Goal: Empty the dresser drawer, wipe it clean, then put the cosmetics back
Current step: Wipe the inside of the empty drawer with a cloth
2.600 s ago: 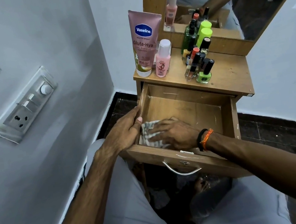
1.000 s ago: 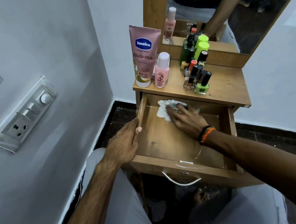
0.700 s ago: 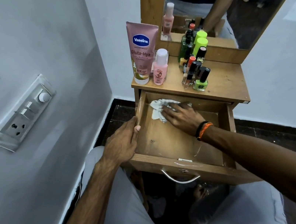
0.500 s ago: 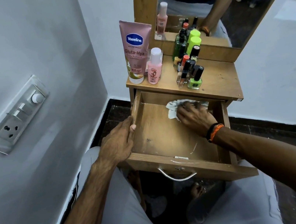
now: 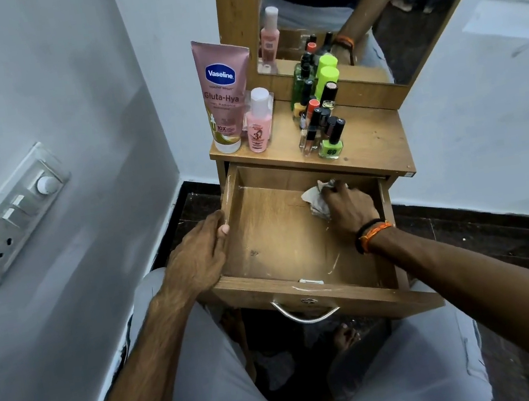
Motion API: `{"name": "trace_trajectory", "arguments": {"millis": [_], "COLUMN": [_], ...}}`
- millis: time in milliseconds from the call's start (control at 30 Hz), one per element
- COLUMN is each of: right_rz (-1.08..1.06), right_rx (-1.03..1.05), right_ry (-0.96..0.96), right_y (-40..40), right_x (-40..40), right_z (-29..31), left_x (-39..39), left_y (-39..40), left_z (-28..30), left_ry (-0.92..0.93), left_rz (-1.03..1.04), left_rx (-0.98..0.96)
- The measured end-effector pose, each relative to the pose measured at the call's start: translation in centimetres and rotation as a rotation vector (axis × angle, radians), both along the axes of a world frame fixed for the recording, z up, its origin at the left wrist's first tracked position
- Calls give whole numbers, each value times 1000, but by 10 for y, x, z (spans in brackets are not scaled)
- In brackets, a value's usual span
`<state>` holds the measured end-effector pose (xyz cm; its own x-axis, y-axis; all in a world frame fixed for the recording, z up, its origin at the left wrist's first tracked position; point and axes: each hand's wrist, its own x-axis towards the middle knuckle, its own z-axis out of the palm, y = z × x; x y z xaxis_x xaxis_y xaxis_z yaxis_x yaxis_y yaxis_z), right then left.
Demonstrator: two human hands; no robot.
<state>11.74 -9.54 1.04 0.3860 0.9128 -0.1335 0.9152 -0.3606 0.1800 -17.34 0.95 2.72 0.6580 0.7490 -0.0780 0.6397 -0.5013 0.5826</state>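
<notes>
drawer [image 5: 284,249] pulled out, bare inside | right hand [image 5: 349,206] fingers curled on crumpled cloth [image 5: 316,197], pressing it at back right of drawer floor | left hand [image 5: 200,255] grips drawer's left wall | cosmetics: lotion tube [image 5: 223,92], pink bottle [image 5: 259,121], nail polishes [image 5: 322,125] standing on bench [image 5: 375,144]

- One tall pink Vaseline lotion tube [image 5: 225,95]
- One small pink plastic bottle with a white cap [image 5: 259,121]
- One green nail-polish bottle with a black cap [image 5: 331,144]
- One crumpled white cloth [image 5: 315,199]
- One open wooden drawer [image 5: 283,242]
- One wood-framed mirror [image 5: 363,1]
- One grey wall switchboard [image 5: 6,220]
- Two hands: left hand [image 5: 197,256], right hand [image 5: 349,206]
</notes>
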Motion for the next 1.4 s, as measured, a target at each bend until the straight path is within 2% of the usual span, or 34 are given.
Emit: {"name": "trace_trajectory", "arguments": {"millis": [133, 200, 367, 633, 800, 867, 967, 1033, 1167, 1300, 1400], "right_rz": [347, 382, 104, -252, -321, -335, -276, -216, -268, -428, -461], "right_rx": [5, -18, -110, -61, -285, -227, -5, 86, -31, -76, -79], "right_ry": [-143, -253, -358, -84, 59, 111, 182, 141, -77, 26, 104], "right_y": [-8, -8, -20, -5, -10, -1, 1, -5, -11, -12, -7], "right_x": [-14, -12, -1, -17, -26, -33, -43, -46, -24, -14, -14], "right_z": [0, 0, -7, -2, 10, 16, 12, 8, 1, -3, -4], "left_x": [0, 0, 1, 0, 1, 2, 3, 5, 4, 2, 2], "left_y": [-1, 0, 1, 3, 1, 0, 0, -1, -1, -1, -1], "left_z": [0, 1, 0, -2, 2, 3, 4, 6, 6, 3, 0], "left_ry": [-9, -14, -26, -51, -51, -57, -64, -61, -60, -54, -52], "left_rz": [4, 3, 9, -1, 13, 19, 31, 39, 26, 22, 20], "left_rx": [-8, -8, 2, 30, 28, 27, 23, 17, 21, 20, 25]}}
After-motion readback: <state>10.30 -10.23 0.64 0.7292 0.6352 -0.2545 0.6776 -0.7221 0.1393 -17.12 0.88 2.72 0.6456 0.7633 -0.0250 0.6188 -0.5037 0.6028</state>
